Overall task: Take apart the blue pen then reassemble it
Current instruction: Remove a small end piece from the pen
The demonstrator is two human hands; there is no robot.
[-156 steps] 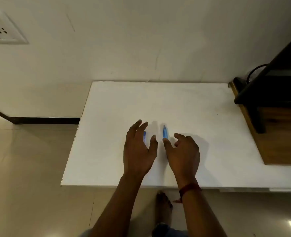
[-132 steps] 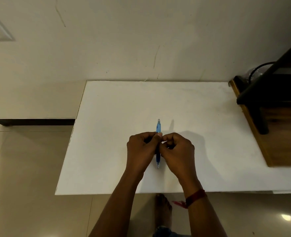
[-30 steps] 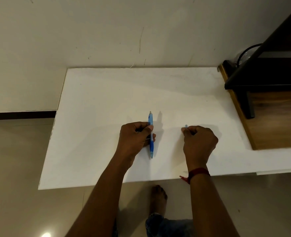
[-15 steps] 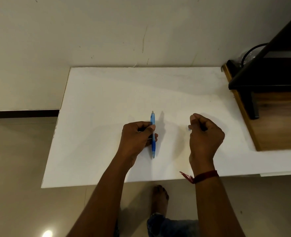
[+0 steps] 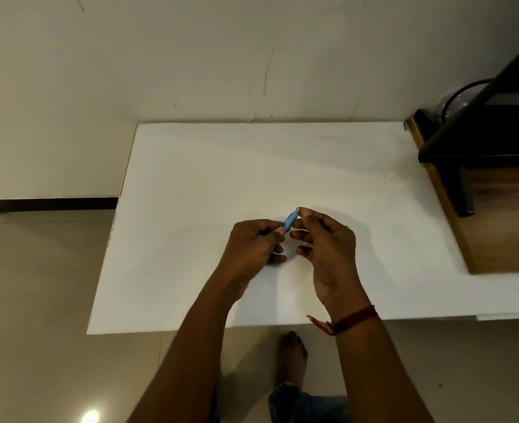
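The blue pen (image 5: 290, 222) shows only as a short light-blue stretch between my two hands, tilted up to the right above the white table (image 5: 191, 193). My left hand (image 5: 253, 248) is closed around its lower part, which is hidden in the fist. My right hand (image 5: 322, 239) pinches the pen's upper end between thumb and forefinger, with the other fingers curled. Whether a small loose part sits in the right fingers cannot be made out.
A wooden unit with a black frame (image 5: 481, 166) stands on the table's right end, with a black cable (image 5: 462, 93) behind it. The wall runs along the table's far edge. My foot (image 5: 291, 349) is on the tiled floor below the near edge.
My right hand has moved left from its spot apart on the table and now meets the pen's top end. My left hand has tilted the pen, so most of it is hidden.
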